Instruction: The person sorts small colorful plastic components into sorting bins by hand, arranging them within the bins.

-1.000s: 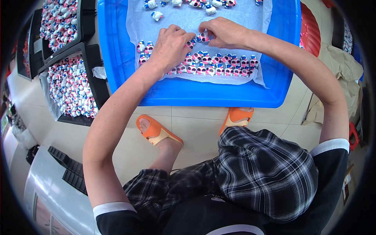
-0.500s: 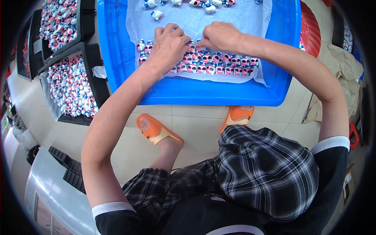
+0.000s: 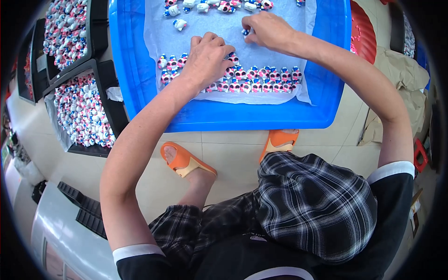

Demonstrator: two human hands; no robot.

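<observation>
"Pale floor tiles [image 3: 233, 135] run across the middle of the frame. What fills the top?"

"One blue tub [image 3: 252, 115], lined with white paper [image 3: 214, 39]. Small white, pink and blue figurines [image 3: 256, 80] stand packed in rows along the liner's near side, partly hidden by the left forearm."

"And the right hand [image 3: 270, 31]?"

"Upper centre, over bare paper, pinching one figurine [image 3: 246, 32] between thumb and fingers. Most of that piece is covered."

"The left hand [image 3: 205, 58]?"

"Left of it and lower, bent over the rows, fingertips against a figurine at the back. Gripping or merely touching, I cannot tell."

"Any others?"

"Loose ones [image 3: 226, 6] lie along the top edge, with a single one [image 3: 179, 24] apart, nearer the left hand. At upper left, black crates [image 3: 108, 88] hold heaps of similar pieces."
</observation>
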